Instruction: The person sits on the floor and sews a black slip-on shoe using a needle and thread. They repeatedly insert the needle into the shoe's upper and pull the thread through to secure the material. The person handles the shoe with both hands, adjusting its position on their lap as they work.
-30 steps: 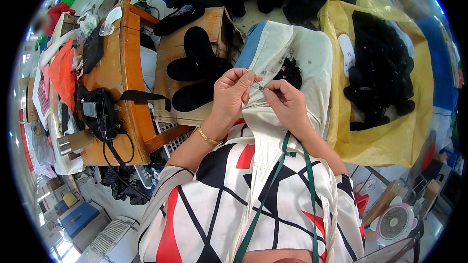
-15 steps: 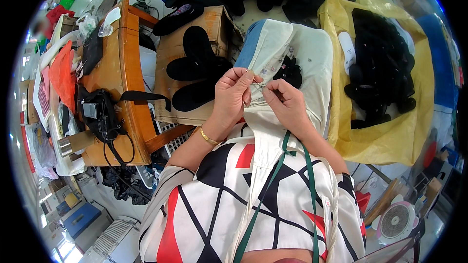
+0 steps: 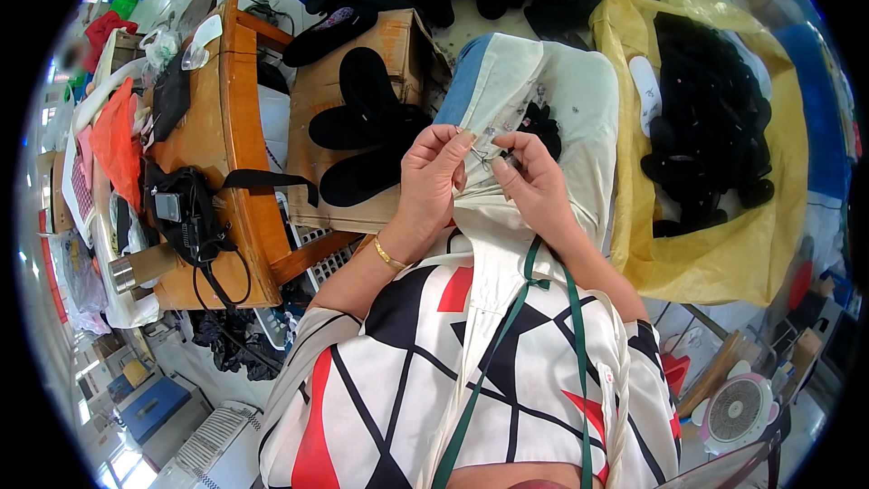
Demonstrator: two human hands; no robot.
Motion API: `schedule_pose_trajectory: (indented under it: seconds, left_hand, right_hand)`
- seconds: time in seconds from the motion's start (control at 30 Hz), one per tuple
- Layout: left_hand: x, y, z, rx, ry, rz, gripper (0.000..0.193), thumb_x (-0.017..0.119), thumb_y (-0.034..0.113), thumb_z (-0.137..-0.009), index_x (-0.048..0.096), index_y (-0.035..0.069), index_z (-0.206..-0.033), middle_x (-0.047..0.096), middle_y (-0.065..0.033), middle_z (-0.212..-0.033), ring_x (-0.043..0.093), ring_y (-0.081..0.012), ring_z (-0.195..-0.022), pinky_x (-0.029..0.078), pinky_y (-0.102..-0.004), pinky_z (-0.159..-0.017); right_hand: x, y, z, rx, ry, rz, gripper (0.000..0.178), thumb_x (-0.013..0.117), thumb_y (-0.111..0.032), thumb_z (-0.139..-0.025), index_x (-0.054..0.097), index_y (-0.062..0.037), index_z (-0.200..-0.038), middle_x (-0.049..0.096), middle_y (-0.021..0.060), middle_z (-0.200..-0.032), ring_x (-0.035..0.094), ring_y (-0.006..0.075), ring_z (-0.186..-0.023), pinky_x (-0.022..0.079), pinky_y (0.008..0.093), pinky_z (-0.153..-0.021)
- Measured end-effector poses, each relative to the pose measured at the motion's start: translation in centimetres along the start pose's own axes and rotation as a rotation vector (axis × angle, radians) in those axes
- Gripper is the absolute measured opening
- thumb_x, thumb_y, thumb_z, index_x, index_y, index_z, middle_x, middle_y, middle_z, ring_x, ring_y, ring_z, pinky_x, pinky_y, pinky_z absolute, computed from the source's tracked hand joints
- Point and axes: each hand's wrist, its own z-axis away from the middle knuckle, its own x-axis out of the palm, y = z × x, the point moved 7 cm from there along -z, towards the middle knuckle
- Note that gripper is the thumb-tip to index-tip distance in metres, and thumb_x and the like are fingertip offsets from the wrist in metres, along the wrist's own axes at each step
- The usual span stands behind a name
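Observation:
Both hands are raised close together over the pale cloth [image 3: 584, 104] that covers my lap. My left hand [image 3: 431, 167] is closed in a pinch, thumb against forefinger, on something tiny I cannot make out. A thin dark thread [image 3: 481, 157] runs across the gap between the hands. My right hand [image 3: 538, 183] is curled around the thread's other side, thumb and forefinger bent toward each other. Just beyond it, a small black bundle [image 3: 544, 129] lies on the cloth, partly hidden by the fingers. Small dark specks dot the cloth around it.
Black shoe-shaped pieces [image 3: 367, 81] lie on a cardboard box [image 3: 312, 177] to the left, beside a wooden table [image 3: 213, 149] carrying a black bag [image 3: 186, 217]. At right, a yellow sack [image 3: 634, 258] holds many black pieces. More dark pieces are heaped at the far side.
My right hand's forefinger and thumb have shifted and parted somewhat, with the fingers lifted a little farther away. The left hand stays nearly still.

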Motion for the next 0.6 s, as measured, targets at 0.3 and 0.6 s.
schedule_pose_trajectory:
  seconds: [0.3, 0.6]
  left_hand:
    - [0.0, -0.3, 0.1, -0.025, 0.003, 0.000, 0.008, 0.069, 0.013, -0.095, 0.065, 0.006, -0.097, 0.064, 0.0023, -0.081, 0.046, -0.0015, -0.056, 0.036, -0.0181, -0.050]
    - [-0.5, -0.6, -0.2, -0.018, 0.007, -0.018, 0.011, 0.071, 0.013, -0.093, 0.065, 0.005, -0.097, 0.063, 0.0018, -0.081, 0.045, -0.0017, -0.055, 0.036, -0.0188, -0.049]
  right_hand:
    - [0.6, 1.5, -0.2, 0.158, -0.171, -0.107, 0.031, 0.064, -0.015, -0.098, 0.054, -0.0007, -0.124, 0.053, -0.0036, -0.082, 0.048, 0.0029, -0.069, 0.042, 0.0187, -0.062]
    - [-0.5, 2.0, -0.4, 0.164, -0.060, -0.194, 0.014, 0.061, -0.011, -0.099, 0.056, -0.0017, -0.107, 0.055, -0.0027, -0.077, 0.050, 0.0041, -0.065, 0.043, 0.0204, -0.059]
